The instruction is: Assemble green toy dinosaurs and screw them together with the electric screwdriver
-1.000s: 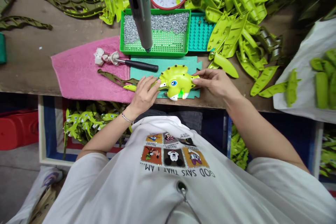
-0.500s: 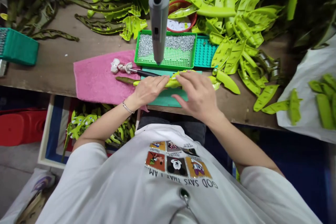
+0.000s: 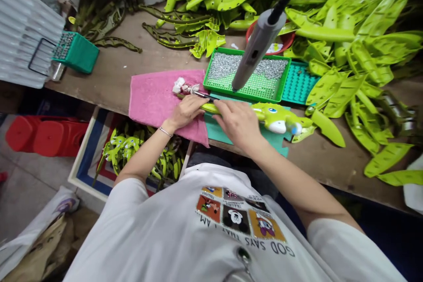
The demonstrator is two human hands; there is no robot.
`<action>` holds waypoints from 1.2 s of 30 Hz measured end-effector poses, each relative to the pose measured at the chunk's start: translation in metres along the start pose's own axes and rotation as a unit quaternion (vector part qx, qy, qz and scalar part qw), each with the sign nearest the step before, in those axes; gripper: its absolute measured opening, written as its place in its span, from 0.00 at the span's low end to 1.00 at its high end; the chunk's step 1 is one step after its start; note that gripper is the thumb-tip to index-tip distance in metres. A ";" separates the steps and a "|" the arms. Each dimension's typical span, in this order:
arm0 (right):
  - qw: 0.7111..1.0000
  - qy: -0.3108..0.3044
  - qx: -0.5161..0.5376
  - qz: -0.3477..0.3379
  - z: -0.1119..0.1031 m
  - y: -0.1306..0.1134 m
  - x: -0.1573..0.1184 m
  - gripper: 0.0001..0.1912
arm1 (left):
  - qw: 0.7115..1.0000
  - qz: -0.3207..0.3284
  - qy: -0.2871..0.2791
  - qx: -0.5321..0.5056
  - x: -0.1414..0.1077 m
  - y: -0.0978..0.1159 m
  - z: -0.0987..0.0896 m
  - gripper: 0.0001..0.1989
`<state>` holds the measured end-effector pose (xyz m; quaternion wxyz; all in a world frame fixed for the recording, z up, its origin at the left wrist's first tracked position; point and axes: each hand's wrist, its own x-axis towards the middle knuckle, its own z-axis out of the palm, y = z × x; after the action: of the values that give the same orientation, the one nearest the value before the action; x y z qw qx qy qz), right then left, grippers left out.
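Note:
A lime-green plastic toy [image 3: 272, 113] with an animal-like head, a blue eye and a white patch lies lengthwise over a teal mat [image 3: 224, 131]. My left hand [image 3: 185, 112] is closed round its thin end. Farther right, my right hand [image 3: 240, 124] grips the toy's middle, hiding part of it. Just behind my hands lies a slim dark-handled tool [image 3: 204, 95], its end by a crumpled white wrapping [image 3: 185, 86]. A grey electric screwdriver [image 3: 254, 50] hangs tilted on a black cord above a green tray [image 3: 246, 92] of small silver screws.
A pink cloth [image 3: 155, 97] covers the bench at left. Loose green shell pieces [image 3: 343, 92] heap at the right and back, near a red basket [image 3: 289, 44]. A teal container [image 3: 81, 53] stands at far left. Below the bench edge, a box [image 3: 84, 158] holds several green toys.
The view has swung left. My right hand has shifted along the toy towards my left hand, uncovering the toy's head. The hanging screwdriver now leans instead of hanging straight.

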<state>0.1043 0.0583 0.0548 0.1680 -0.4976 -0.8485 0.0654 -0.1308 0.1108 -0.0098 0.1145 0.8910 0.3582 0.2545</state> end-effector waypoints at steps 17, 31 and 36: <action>0.980 0.075 0.182 -0.029 0.027 -0.005 -0.048 0.20 | 0.999 0.024 -0.006 0.044 -0.016 0.023 -0.015 0.27; 0.903 0.123 0.095 0.401 0.007 0.104 -0.094 0.18 | 0.995 -0.018 -0.068 -0.071 0.028 0.137 0.052 0.18; 0.906 0.150 0.094 0.384 0.009 0.105 -0.096 0.17 | 0.996 0.010 -0.084 -0.036 0.026 0.133 0.049 0.10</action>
<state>0.2306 0.0276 -0.0041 0.3009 -0.7706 -0.5469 0.1286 -0.0117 0.0321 0.0095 0.1741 0.9078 0.3292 0.1927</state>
